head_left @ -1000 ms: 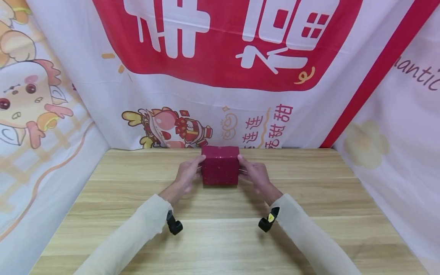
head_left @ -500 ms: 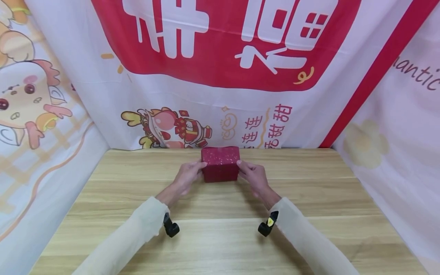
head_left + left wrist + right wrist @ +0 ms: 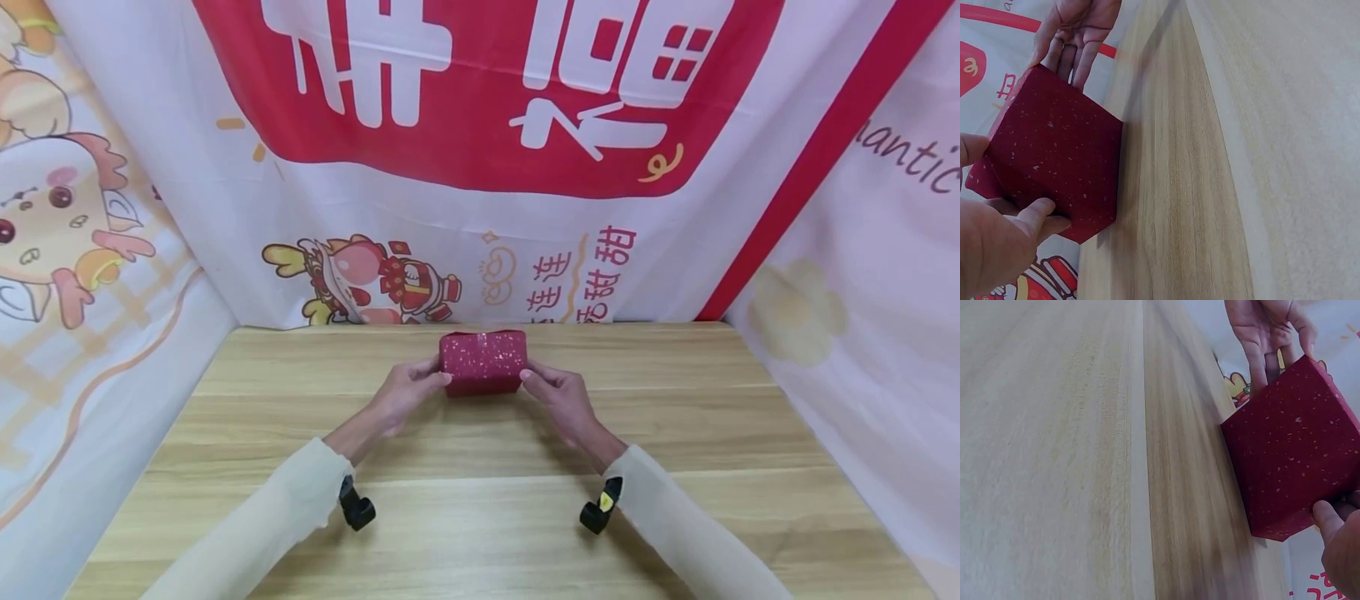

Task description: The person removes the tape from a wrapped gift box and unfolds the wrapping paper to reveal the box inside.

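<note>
A dark red box with light specks (image 3: 483,357) is near the back edge of the wooden table, tilted with its upper face turned toward me. My left hand (image 3: 408,393) holds its left side, the thumb on the near edge. On the opposite side my right hand (image 3: 562,402) grips it the same way. In the left wrist view, the left fingers (image 3: 1038,215) press against the box's side. The right wrist view has the right thumb (image 3: 1327,519) on the box (image 3: 1300,447). Whether the box's lower edge touches the table cannot be told.
The light wooden table (image 3: 480,533) stretches out in front of me. A white cloth with a red print (image 3: 480,158) hangs behind it. Printed cloths hang at the left (image 3: 97,358) and right (image 3: 847,350). Small black cameras (image 3: 356,507) are strapped to both sleeves.
The box has tipped toward me: its speckled upper face shows larger and its front face smaller. Both hands keep hold, their thumbs now lower in the head view.
</note>
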Motion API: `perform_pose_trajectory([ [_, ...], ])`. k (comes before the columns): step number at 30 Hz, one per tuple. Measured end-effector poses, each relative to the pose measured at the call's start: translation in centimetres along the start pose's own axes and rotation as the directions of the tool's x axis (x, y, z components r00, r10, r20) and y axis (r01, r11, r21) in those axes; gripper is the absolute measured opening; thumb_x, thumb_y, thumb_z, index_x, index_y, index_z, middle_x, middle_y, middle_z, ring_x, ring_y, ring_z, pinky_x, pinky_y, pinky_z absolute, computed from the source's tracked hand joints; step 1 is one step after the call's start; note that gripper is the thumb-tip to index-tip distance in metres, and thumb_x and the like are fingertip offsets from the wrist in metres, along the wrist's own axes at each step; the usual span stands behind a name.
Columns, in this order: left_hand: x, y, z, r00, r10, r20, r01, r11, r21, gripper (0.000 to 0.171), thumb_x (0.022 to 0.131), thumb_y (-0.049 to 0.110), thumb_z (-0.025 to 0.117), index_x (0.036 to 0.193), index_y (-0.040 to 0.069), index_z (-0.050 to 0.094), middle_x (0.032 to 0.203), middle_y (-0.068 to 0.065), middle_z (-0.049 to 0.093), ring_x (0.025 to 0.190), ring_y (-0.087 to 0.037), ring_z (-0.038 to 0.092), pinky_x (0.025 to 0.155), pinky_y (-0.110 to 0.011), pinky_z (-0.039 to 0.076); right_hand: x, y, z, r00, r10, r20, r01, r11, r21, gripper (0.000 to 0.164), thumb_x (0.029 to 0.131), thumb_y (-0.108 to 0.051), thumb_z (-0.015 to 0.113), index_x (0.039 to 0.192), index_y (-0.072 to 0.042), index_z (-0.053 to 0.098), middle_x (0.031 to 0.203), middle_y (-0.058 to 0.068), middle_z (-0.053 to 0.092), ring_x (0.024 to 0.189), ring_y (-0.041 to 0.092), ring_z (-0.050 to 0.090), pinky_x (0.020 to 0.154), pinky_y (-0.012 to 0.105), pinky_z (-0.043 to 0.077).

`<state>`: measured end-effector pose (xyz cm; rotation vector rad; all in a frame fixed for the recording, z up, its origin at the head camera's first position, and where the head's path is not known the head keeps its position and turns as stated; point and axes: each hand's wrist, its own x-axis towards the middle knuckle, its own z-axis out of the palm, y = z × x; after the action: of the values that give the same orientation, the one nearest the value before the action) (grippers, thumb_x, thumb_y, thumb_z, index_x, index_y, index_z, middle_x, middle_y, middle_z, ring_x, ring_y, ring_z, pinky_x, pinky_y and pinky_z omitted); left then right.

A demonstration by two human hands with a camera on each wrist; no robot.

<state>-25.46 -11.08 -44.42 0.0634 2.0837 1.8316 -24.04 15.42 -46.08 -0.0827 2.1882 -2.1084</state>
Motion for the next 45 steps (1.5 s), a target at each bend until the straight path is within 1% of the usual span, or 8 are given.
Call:
perform_pose_trajectory([
  [9,-0.1,-1.1,-0.2,0.997,0.071,0.039,-0.065,0.989,-0.135,0.068,0.080,0.007,0.067,0.140,0.018,0.038,0.148,-0.003,0.036,0.134,-0.020,0.038,0.108,-0.036,0.039,-0.3,0.2,-0.4,0.997,0.028,0.066,-0.028,1.000,0.004,0.050,0.078,-0.019,0.072,0.126,-0.015,0.056,0.133,0.003,0.055,0.121,0.016,0.054,0.097,0.025,0.048],
  [13,-0.1,-1.4,-0.2,0.997,0.067,0.044,-0.058,0.983,-0.174,0.062,0.083,0.021,0.067,0.139,0.018,0.041,0.147,-0.001,0.038,0.134,-0.020,0.039,0.111,-0.038,0.036,-0.5,0.1,-0.6,0.996,0.054,0.076,-0.053,0.998,-0.016,0.051,0.077,-0.017,0.072,0.126,-0.015,0.056,0.131,0.003,0.057,0.119,0.017,0.055,0.097,0.026,0.049],
  [17,-0.1,-1.4,0.0,0.999,0.045,0.012,-0.041,0.967,-0.253,0.060,0.085,0.041,0.061,0.135,0.010,0.046,0.142,-0.008,0.045,0.130,-0.025,0.044,0.112,-0.042,0.035,-0.7,-0.1,-0.8,0.990,0.119,0.074,-0.116,0.992,-0.048,0.050,0.077,-0.029,0.073,0.124,-0.017,0.059,0.128,0.002,0.060,0.120,0.016,0.054,0.101,0.032,0.047],
  [21,0.1,-1.4,0.3,0.999,0.018,-0.050,-0.033,0.947,-0.318,0.057,0.086,0.041,0.060,0.130,0.006,0.051,0.135,-0.015,0.051,0.125,-0.029,0.049,0.107,-0.043,0.040,-0.7,-0.3,-0.6,0.987,0.148,0.059,-0.148,0.989,0.008,0.053,0.079,-0.044,0.068,0.120,-0.010,0.061,0.128,0.007,0.059,0.119,0.020,0.056,0.101,0.035,0.047],
  [25,0.2,-1.6,0.5,0.995,-0.027,-0.097,-0.007,0.946,-0.325,0.050,0.086,0.038,0.062,0.124,0.006,0.055,0.129,-0.013,0.057,0.119,-0.028,0.055,0.103,-0.042,0.045,-0.7,-0.2,-0.3,0.986,0.165,0.027,-0.166,0.982,0.095,0.055,0.080,-0.047,0.065,0.114,-0.004,0.063,0.122,0.012,0.062,0.111,0.022,0.061,0.097,0.034,0.050],
  [28,0.2,-2.0,0.6,0.990,-0.052,-0.128,0.010,0.950,-0.311,0.048,0.082,0.035,0.067,0.119,0.005,0.055,0.123,-0.011,0.061,0.111,-0.025,0.061,0.099,-0.040,0.049,-0.8,0.0,0.0,0.981,0.191,0.014,-0.192,0.976,0.105,0.051,0.080,-0.043,0.068,0.111,-0.003,0.065,0.115,0.013,0.065,0.105,0.023,0.064,0.095,0.036,0.051],
  [35,0.3,-2.7,0.7,0.984,-0.078,-0.158,0.028,0.956,-0.293,0.049,0.079,0.026,0.072,0.119,0.006,0.053,0.112,-0.011,0.066,0.095,-0.017,0.067,0.094,-0.036,0.053,-1.0,0.8,0.1,0.971,0.237,0.029,-0.239,0.969,0.068,0.044,0.077,-0.036,0.072,0.107,-0.005,0.067,0.110,0.011,0.068,0.104,0.022,0.065,0.098,0.036,0.049],
  [45,0.2,-3.4,1.0,0.974,-0.101,-0.203,0.048,0.967,-0.251,0.056,0.072,0.023,0.077,0.121,0.010,0.053,0.121,-0.010,0.062,0.099,-0.016,0.065,0.091,-0.031,0.054,-1.5,1.2,0.1,0.967,0.248,0.055,-0.249,0.968,0.011,0.037,0.079,-0.027,0.071,0.110,-0.005,0.066,0.118,0.012,0.064,0.107,0.023,0.064,0.097,0.038,0.050],
])
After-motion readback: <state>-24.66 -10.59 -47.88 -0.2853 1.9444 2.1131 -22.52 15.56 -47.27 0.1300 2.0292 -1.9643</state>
